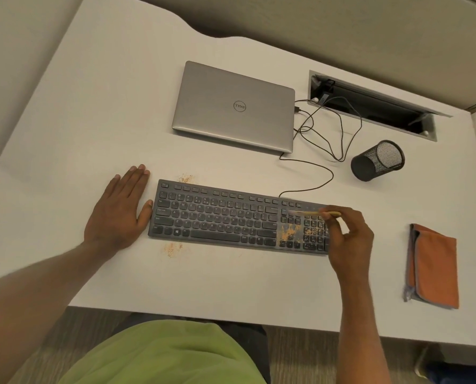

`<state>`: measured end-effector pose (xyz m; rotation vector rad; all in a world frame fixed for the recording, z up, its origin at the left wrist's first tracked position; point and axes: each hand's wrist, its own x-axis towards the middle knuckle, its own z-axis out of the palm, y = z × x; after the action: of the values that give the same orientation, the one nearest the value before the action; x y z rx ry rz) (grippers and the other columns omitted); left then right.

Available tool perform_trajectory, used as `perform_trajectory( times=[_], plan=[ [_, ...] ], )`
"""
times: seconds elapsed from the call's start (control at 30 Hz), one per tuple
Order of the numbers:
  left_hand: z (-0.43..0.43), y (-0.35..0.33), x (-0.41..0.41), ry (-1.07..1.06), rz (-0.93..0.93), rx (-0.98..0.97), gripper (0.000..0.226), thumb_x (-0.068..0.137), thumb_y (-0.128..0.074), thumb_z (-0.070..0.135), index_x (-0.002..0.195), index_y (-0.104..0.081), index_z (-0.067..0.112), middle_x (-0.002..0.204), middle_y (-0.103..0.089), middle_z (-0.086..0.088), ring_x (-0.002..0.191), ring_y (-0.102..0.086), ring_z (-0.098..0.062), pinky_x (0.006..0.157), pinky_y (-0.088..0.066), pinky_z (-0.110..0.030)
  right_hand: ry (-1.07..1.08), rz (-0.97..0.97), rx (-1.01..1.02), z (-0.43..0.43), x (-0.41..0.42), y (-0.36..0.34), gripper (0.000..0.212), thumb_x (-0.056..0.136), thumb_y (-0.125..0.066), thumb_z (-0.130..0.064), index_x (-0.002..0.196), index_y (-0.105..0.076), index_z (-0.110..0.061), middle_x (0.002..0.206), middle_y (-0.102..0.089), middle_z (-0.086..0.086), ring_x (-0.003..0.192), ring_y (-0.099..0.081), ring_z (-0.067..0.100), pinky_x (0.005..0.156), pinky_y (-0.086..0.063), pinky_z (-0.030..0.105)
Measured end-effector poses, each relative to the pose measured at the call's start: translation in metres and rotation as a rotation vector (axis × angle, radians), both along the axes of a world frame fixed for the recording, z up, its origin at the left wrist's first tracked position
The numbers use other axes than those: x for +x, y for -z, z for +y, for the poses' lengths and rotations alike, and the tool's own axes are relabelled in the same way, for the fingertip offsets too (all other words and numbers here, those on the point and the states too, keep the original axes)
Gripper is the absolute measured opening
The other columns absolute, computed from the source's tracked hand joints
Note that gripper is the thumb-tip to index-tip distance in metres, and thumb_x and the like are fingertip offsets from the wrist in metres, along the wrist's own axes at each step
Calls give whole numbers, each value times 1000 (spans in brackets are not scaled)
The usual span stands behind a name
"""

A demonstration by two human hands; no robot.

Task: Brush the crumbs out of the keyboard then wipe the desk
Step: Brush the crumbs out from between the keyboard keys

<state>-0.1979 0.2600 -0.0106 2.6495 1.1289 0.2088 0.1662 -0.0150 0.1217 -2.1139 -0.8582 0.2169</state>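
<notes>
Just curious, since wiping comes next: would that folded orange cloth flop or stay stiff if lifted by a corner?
Probably floppy: the orange cloth lies in soft folded layers with a limp grey edge. Likely light, since it looks thin. Pushed, it would probably bunch or slide on the smooth desk, not roll.

- Desk (pixel 78 134): wide free surface at left and far left.
- Front strip between keyboard (pixel 217 217) and desk edge: passable.
- Keyboard left end: left hand (pixel 117 214) flat, thumb touching.
- Keyboard right end: right hand (pixel 347 234) pinching brush (pixel 308 213) above keys.
- Behind keyboard: closed laptop (pixel 234 106); looped cables (pixel 328 134) to its right.
- Right side: mesh cup (pixel 378 160) on its side; folded cloth (pixel 436 266); open lane between cloth and keyboard.
- Far right: open cable hatch (pixel 375 106).
</notes>
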Motion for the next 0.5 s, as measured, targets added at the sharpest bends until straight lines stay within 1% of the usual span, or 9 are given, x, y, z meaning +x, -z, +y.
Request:
perform_trajectory(
  times=[0.1, 0.2, 0.27, 0.33, 0.4, 0.47, 0.5],
  plan=[
    [0, 0, 0, 2, -4, 5, 70, 107, -30, 42, 170, -23, 10, 177, -22, -5, 165, -15, -18, 135, -12, -43, -88, 25, -9, 10, -10, 7, 15, 95, -72, -3, 98, -78, -16, 102, -74, -10, 104, -66, 15, 87, -52, 31],
    [0, 0, 1, -1, -2, 2, 70, 108, -29, 42, 170, -23, 10, 177, -21, -4, 165, -14, -17, 135, -11, -41, -31, -17, -33, 4, -5, 15, 15, 94, -71, -3, 97, -78, -16, 100, -74, -8, 102, -65, 11, 87, -52, 26],
    [0, 0, 0, -4, 0, 3, 70, 108, -30, 42, 170, -22, 10, 177, -20, -4, 165, -13, -16, 135, -9, -41, 41, -46, -48, -7, 4, 17, 18, 94, -71, -1, 98, -78, -18, 98, -74, -7, 99, -64, 9, 85, -52, 28],
    [0, -1, 0, -2, -3, 8, 70, 108, -30, 41, 170, -22, 10, 177, -21, -4, 165, -14, -17, 135, -9, -40, 112, -94, -91, -17, 13, 18, 21, 94, -71, -1, 99, -77, -20, 97, -74, -4, 95, -63, 9, 84, -53, 35],
    [0, 0, 0, -2, -5, 10, 70, 107, -30, 41, 170, -23, 10, 177, -22, -5, 165, -15, -17, 135, -10, -41, 154, -136, -122, -21, 19, 17, 22, 95, -71, -3, 100, -76, -24, 96, -74, -3, 92, -61, 9, 84, -52, 37],
    [0, 0, 0, -3, -7, 6, 70, 107, -30, 42, 170, -22, 10, 177, -21, -4, 165, -15, -17, 135, -11, -41, 171, -146, -105, -18, 18, 14, 18, 96, -70, -7, 99, -75, -24, 95, -73, -7, 92, -60, 7, 84, -49, 37],
    [0, 1, 0, -2, -8, 6, 70, 107, -30, 42, 170, -22, 10, 177, -21, -4, 165, -15, -17, 135, -11, -42, 169, -128, -74, -13, 15, 10, 16, 97, -70, -9, 98, -74, -24, 95, -72, -11, 93, -60, 6, 85, -48, 35]
  ],
)
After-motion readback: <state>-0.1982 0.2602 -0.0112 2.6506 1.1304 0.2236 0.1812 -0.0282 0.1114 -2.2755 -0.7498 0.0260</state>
